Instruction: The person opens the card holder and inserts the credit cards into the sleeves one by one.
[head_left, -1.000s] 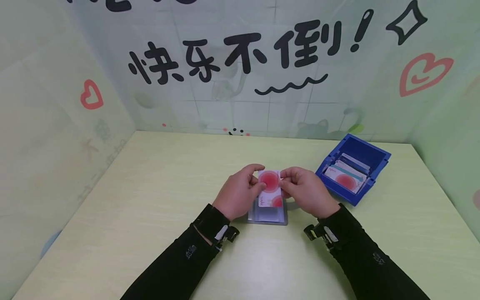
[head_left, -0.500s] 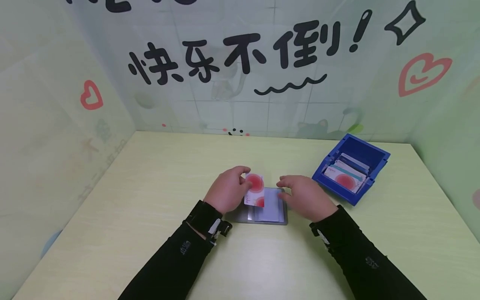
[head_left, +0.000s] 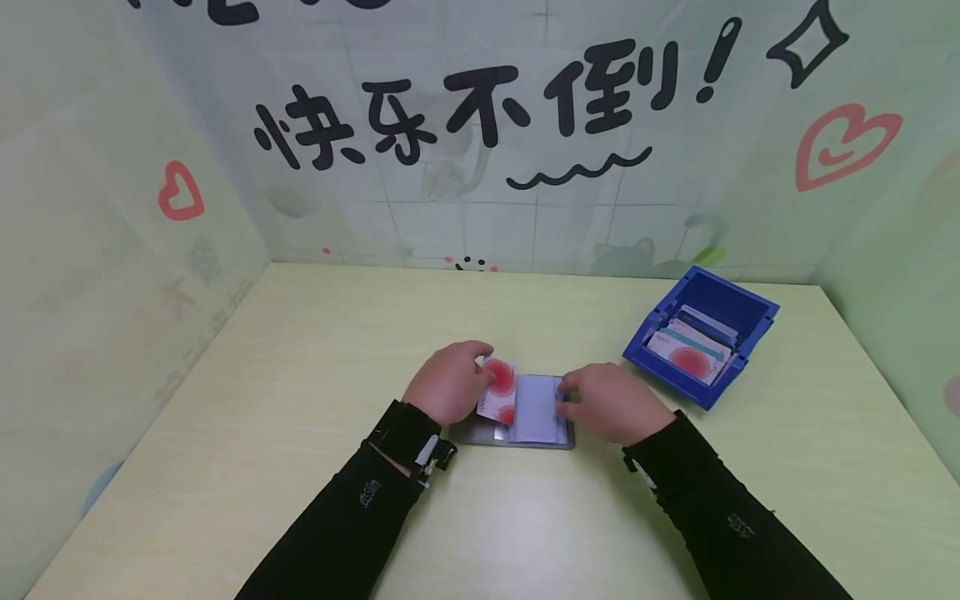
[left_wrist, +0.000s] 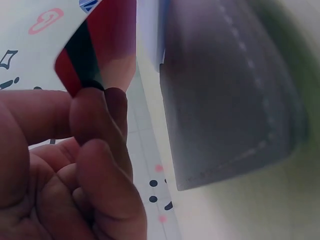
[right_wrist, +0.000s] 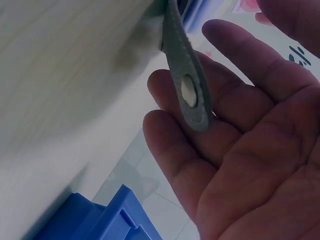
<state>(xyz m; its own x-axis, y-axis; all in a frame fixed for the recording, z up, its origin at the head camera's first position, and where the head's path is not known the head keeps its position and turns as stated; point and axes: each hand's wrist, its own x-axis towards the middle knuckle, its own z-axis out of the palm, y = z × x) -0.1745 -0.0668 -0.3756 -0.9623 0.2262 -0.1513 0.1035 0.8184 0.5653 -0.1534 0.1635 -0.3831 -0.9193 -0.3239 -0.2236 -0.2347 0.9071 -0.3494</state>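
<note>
My left hand (head_left: 446,385) pinches a white card with pink-red circles (head_left: 498,398) between thumb and fingers. Held tilted over the left part of an open grey card holder (head_left: 472,432), the card shows a red back with a dark stripe (left_wrist: 82,52) in the left wrist view. Bluish clear sleeves (head_left: 536,408) fill the holder's right part. At their right edge is my right hand (head_left: 611,404), fingers loosely extended; whether it touches the sleeves I cannot tell. A grey strap with a metal snap (right_wrist: 188,91) hangs before its fingers in the right wrist view.
An open blue plastic box (head_left: 701,337) stands at the back right, with several cards (head_left: 693,346) inside. Printed walls (head_left: 480,217) enclose the pale wooden table (head_left: 337,350) at the back and sides.
My left hand has drawn the card left and down from above the sleeves, uncovering the holder's left side. The right hand let go of the card and moved lower beside the holder's right edge.
</note>
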